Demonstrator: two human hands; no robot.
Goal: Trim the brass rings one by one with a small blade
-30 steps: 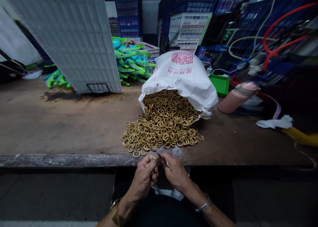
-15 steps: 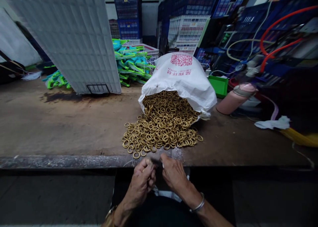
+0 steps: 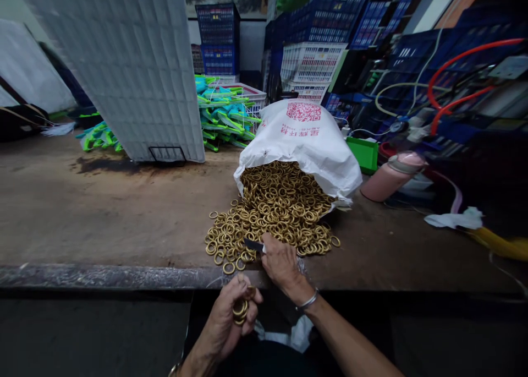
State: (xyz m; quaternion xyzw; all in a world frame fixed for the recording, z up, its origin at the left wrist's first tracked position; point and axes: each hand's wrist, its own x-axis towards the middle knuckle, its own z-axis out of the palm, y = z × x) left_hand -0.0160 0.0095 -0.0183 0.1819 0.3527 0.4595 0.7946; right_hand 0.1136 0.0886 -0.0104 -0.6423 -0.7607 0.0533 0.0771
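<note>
Left hand (image 3: 229, 317), lower centre: fingers curled shut round a few brass rings (image 3: 240, 309), cupped below the bench edge (image 3: 103, 277). Right hand (image 3: 281, 262), just above: fingers pinching a thin dark tool (image 3: 252, 245), tip at the ring heap (image 3: 274, 214), which spills within reach from a tipped white sack (image 3: 307, 137), centre.

We find print only on the white sack (image 3: 305, 140) in the middle of the table. It carries a red QR code (image 3: 303, 111) and, nearer to us, a row of red Chinese characters (image 3: 294, 130), upside down and not clear enough to read. Labels on the far white crates (image 3: 313, 58) are too blurred.
</note>
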